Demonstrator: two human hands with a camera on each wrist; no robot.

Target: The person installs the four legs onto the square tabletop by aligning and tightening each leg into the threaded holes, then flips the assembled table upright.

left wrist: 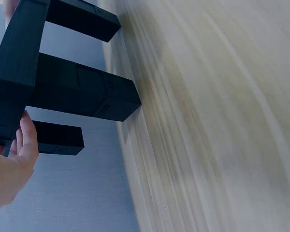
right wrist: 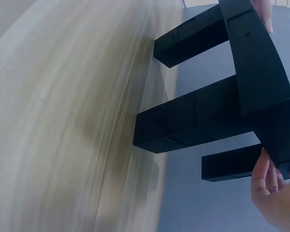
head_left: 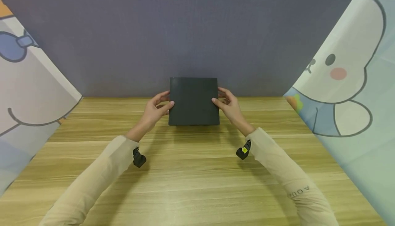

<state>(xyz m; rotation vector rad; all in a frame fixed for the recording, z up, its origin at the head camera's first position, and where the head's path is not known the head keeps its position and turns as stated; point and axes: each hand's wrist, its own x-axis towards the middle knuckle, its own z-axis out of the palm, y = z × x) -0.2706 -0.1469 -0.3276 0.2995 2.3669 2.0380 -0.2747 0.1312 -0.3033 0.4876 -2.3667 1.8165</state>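
A small black stool (head_left: 194,101) with a flat square top is at the back middle of the table. Both wrist views show its thick block legs (left wrist: 87,87) pointing down toward the wood; whether their ends touch it I cannot tell. My left hand (head_left: 154,109) grips the left edge of the top, thumb above and fingers at the side and underneath. On the opposite edge my right hand (head_left: 229,107) holds it the same way, its fingertips curled under the top in the right wrist view. The top looks level.
The wood-grain table (head_left: 191,185) stretches from me to a grey back panel (head_left: 194,30) just behind the stool. Cartoon-printed sheets flank it, one at the left (head_left: 34,82) and another at the right (head_left: 348,92). Both wrists wear small black cameras (head_left: 139,158).
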